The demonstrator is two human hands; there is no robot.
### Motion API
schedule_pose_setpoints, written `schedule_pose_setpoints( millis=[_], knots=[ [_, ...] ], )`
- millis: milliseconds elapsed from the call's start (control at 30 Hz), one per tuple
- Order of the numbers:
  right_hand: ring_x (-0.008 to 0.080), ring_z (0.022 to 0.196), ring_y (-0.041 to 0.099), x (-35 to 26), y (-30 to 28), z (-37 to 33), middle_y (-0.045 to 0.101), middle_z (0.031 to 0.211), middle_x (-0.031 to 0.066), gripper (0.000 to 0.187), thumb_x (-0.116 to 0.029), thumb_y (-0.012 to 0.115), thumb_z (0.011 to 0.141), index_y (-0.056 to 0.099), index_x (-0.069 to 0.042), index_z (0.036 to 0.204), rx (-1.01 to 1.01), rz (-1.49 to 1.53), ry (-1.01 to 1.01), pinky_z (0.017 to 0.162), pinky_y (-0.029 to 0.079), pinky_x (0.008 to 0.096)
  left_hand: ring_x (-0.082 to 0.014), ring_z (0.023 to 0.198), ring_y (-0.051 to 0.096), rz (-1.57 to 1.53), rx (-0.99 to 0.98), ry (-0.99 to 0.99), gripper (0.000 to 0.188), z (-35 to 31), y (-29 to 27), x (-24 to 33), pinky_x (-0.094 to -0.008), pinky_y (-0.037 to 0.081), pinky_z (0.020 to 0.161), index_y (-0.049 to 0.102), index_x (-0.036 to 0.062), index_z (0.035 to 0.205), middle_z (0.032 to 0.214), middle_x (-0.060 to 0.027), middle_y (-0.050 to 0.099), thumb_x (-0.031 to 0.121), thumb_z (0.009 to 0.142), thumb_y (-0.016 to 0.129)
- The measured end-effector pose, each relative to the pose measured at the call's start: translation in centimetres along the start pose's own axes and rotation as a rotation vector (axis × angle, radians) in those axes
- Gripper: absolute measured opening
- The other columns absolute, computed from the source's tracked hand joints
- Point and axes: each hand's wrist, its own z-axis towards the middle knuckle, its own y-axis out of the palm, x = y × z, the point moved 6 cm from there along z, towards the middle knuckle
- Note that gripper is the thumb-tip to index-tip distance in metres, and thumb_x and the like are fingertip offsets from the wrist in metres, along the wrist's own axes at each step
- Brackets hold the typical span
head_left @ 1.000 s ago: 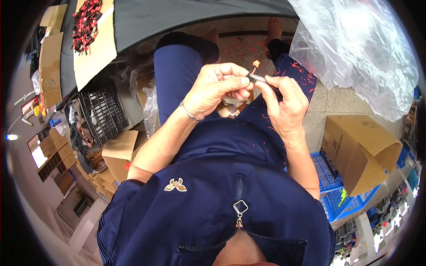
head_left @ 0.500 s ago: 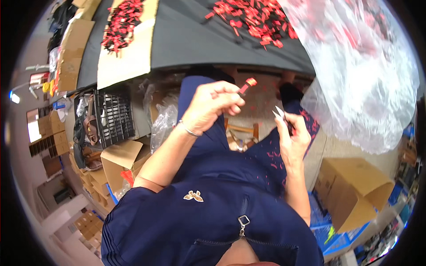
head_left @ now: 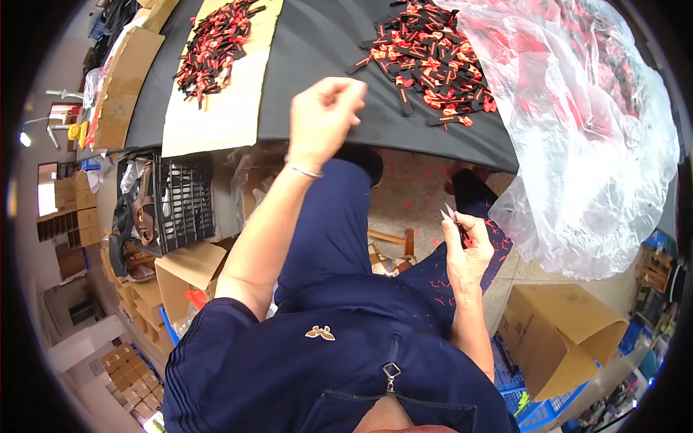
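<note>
My left hand [head_left: 325, 119] is raised over the front part of the dark-covered table, between two heaps of small red-and-black strap-like pieces. Its fingers are curled in, and what they hold, if anything, is hidden. My right hand [head_left: 468, 256] grips small thread snips [head_left: 448, 214] above my right thigh, their pointed silver blades up and slightly apart. The smaller heap [head_left: 214, 50] of pieces lies on a cream-coloured board [head_left: 249, 108] at the left. The bigger heap [head_left: 433, 61] lies directly on the table cover at the right.
A big clear plastic bag [head_left: 577, 166] with red contents hangs over the table's right side. Below it stands an open carton [head_left: 552, 335] by a blue crate [head_left: 538, 411]. To the left are a black slatted crate [head_left: 186, 198] and another carton [head_left: 184, 274]. Red scraps dot my trousers.
My left hand has moved forward over the table, and the red-and-black piece that stuck out of its fingers no longer shows. My right hand with the snips has dropped slightly.
</note>
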Motion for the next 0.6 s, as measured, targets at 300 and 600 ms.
schedule_pose_setpoints(
  millis=[300, 600],
  knots=[
    [0.0047, 0.071, 0.057, 0.2, -0.5, 0.1, 0.065, 0.082, 0.0027, 0.017, -0.005, 0.071, 0.081, 0.062, 0.0, 0.094, 0.014, 0.0, 0.022, 0.065, 0.047, 0.0194, -0.0207, 0.063, 0.064, 0.781, -0.059, 0.164, 0.024, 1.4, 4.3, 1.4, -0.0329, 0.051, 0.062, 0.065, 0.0065, 0.075, 0.062, -0.0052, 0.062, 0.029, 0.07, 0.072],
    [0.0049, 0.072, 0.054, 0.4, -1.3, -0.4, 0.063, 0.083, 0.0019, 0.021, -0.007, 0.071, 0.082, 0.06, 0.002, 0.097, 0.03, 0.148, 0.093, 0.065, 0.045, 0.0192, -0.0104, 0.059, 0.062, -0.133, -0.257, -0.287, 0.013, -2.0, 1.4, -0.9, -0.0213, 0.049, 0.053, 0.062, 0.0055, 0.082, 0.071, -0.0045, 0.065, 0.018, 0.085, 0.064]
  ],
)
